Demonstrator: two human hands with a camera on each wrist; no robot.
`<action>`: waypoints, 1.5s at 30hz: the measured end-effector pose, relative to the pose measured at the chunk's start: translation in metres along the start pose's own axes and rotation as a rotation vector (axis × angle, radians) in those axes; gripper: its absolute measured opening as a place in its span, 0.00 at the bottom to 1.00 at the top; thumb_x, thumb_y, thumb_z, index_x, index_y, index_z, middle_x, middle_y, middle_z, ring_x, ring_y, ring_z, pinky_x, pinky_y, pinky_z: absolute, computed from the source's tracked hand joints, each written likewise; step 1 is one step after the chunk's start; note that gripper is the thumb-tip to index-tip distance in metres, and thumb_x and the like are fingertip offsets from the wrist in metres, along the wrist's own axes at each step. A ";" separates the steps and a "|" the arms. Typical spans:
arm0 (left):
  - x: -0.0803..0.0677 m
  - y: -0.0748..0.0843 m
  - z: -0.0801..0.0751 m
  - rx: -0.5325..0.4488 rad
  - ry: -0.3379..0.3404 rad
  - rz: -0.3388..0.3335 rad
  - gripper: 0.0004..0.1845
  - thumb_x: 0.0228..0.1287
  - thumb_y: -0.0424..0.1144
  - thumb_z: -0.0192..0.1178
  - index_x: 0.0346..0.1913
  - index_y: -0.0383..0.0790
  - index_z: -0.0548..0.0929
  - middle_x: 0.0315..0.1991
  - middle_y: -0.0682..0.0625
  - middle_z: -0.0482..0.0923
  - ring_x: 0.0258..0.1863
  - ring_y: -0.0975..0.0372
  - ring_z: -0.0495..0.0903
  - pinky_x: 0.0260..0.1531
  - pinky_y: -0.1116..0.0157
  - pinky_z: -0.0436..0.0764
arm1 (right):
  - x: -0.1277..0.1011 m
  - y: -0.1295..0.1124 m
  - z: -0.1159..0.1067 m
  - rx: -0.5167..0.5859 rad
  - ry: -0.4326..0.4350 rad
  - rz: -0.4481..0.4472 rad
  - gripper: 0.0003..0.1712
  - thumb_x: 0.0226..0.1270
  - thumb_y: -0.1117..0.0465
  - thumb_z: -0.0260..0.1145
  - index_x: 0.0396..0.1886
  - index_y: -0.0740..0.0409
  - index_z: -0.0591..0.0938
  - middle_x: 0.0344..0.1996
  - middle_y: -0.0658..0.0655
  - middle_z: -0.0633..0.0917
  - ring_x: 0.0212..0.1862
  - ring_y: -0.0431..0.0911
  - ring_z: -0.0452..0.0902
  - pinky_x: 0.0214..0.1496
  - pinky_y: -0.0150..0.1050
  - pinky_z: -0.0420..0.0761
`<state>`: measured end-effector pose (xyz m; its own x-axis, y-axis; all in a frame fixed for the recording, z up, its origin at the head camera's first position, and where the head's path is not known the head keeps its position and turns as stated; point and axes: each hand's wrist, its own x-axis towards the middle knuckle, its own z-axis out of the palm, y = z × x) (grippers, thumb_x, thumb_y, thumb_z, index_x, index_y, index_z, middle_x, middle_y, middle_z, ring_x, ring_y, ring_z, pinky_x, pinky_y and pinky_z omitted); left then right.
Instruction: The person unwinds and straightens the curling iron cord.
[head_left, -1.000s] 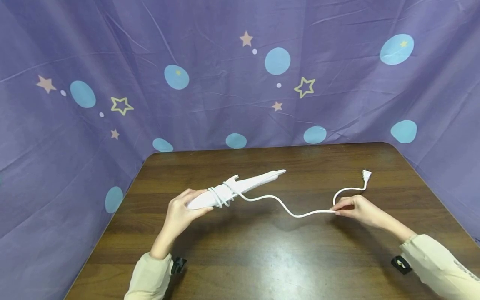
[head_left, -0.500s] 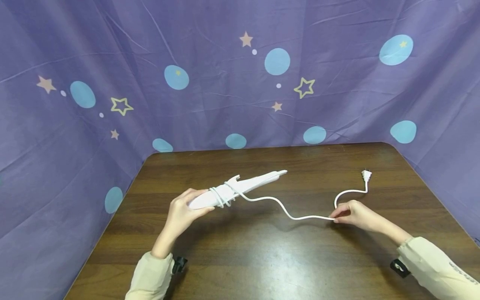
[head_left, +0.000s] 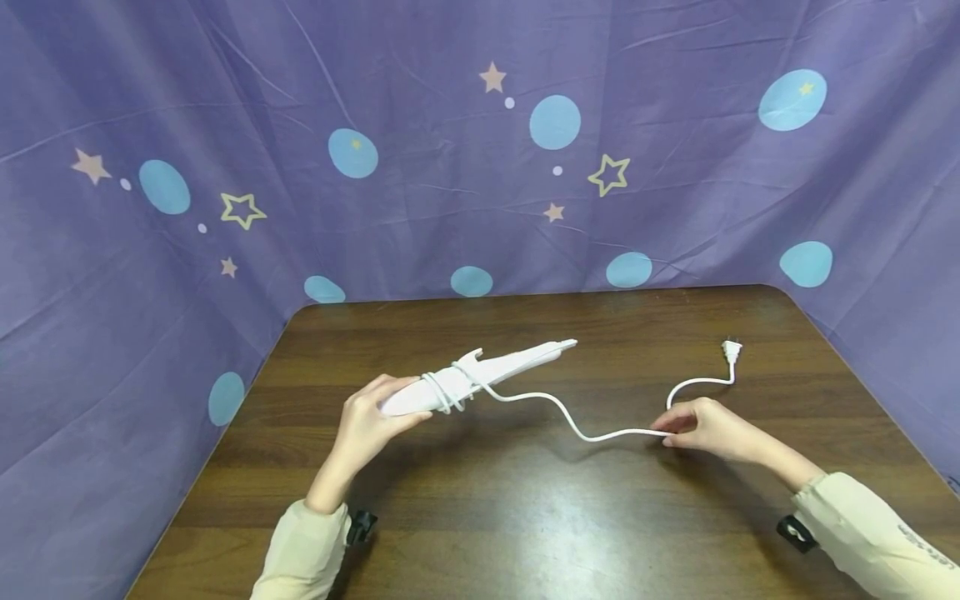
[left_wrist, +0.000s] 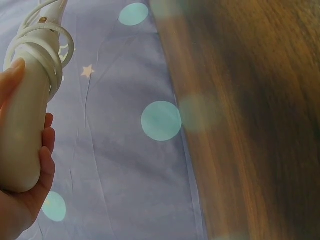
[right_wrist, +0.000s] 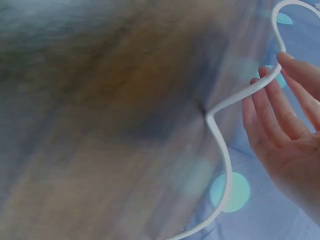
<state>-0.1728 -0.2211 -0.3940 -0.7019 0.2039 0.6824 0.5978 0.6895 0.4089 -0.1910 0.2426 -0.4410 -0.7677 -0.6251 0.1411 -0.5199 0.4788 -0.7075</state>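
Observation:
My left hand (head_left: 366, 423) grips the rounded handle end of a white curling iron (head_left: 517, 362), held tilted up over the table with its narrow tip pointing to the back right. Loops of its white power cord (head_left: 536, 395) wind around the body near a small lever (head_left: 471, 357). In the left wrist view, the thumb and fingers wrap the smooth handle (left_wrist: 24, 125) just below the loops. My right hand (head_left: 712, 427) pinches the loose cord between thumb and fingertips. Beyond that hand, the cord curves away to a two-pin plug (head_left: 732, 351).
The brown wooden table (head_left: 480, 508) has rounded far corners. Behind it and along both sides hangs a purple curtain (head_left: 420, 225) printed with stars and blue dots. Black wrist devices sit under both beige sleeves (head_left: 303, 546).
My right hand has come slightly down and to the left with the pinched cord, most of it in the first half second. The left hand and curling iron have shifted a touch right.

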 end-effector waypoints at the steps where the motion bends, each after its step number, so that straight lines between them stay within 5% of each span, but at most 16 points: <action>1: 0.000 0.000 0.000 0.001 0.000 0.001 0.26 0.26 0.39 0.75 0.38 0.39 0.83 0.30 0.52 0.80 0.27 0.66 0.75 0.26 0.74 0.68 | 0.001 -0.002 -0.001 -0.004 0.001 0.003 0.10 0.51 0.68 0.65 0.34 0.68 0.81 0.29 0.57 0.84 0.32 0.34 0.76 0.32 0.32 0.75; 7: 0.000 0.000 0.000 0.008 -0.004 -0.002 0.26 0.26 0.40 0.76 0.38 0.39 0.83 0.30 0.53 0.79 0.26 0.66 0.74 0.26 0.74 0.67 | 0.013 -0.016 -0.005 -0.033 0.035 0.007 0.11 0.51 0.65 0.66 0.36 0.65 0.82 0.32 0.56 0.84 0.36 0.43 0.79 0.37 0.38 0.76; 19: 0.001 0.001 0.003 -0.005 -0.011 0.008 0.26 0.26 0.40 0.75 0.38 0.39 0.83 0.29 0.53 0.79 0.26 0.67 0.73 0.26 0.74 0.67 | 0.040 -0.040 -0.002 -0.040 0.054 -0.022 0.10 0.54 0.60 0.65 0.38 0.55 0.83 0.34 0.45 0.82 0.39 0.38 0.76 0.41 0.37 0.75; 29: 0.003 0.002 0.003 -0.009 -0.021 0.005 0.26 0.27 0.39 0.75 0.38 0.38 0.83 0.29 0.52 0.79 0.26 0.66 0.73 0.26 0.73 0.67 | 0.060 -0.053 0.015 0.011 0.107 -0.113 0.10 0.54 0.63 0.65 0.38 0.57 0.83 0.34 0.52 0.83 0.39 0.38 0.76 0.41 0.36 0.75; 36: 0.004 0.004 0.005 -0.008 -0.025 0.011 0.26 0.27 0.40 0.75 0.38 0.39 0.83 0.30 0.53 0.79 0.26 0.66 0.74 0.26 0.72 0.68 | 0.070 -0.078 0.025 0.017 0.154 -0.153 0.11 0.51 0.69 0.66 0.36 0.62 0.82 0.33 0.57 0.82 0.37 0.50 0.76 0.39 0.35 0.73; 41: 0.004 0.005 0.006 -0.011 -0.024 0.018 0.26 0.27 0.40 0.75 0.38 0.39 0.83 0.30 0.53 0.79 0.27 0.66 0.74 0.27 0.73 0.68 | 0.076 -0.101 0.025 0.045 0.152 -0.155 0.11 0.50 0.73 0.65 0.36 0.67 0.81 0.34 0.61 0.81 0.38 0.51 0.76 0.39 0.36 0.73; 45: 0.005 0.006 0.006 -0.013 -0.015 0.027 0.26 0.27 0.40 0.75 0.38 0.39 0.83 0.29 0.53 0.79 0.26 0.66 0.74 0.27 0.73 0.68 | 0.082 -0.089 0.034 0.078 0.152 -0.114 0.12 0.52 0.71 0.64 0.39 0.65 0.81 0.36 0.59 0.81 0.38 0.49 0.75 0.40 0.40 0.73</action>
<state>-0.1753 -0.2117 -0.3922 -0.6913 0.2327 0.6841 0.6213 0.6748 0.3984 -0.1949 0.1271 -0.3900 -0.7566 -0.5691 0.3219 -0.5803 0.3576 -0.7317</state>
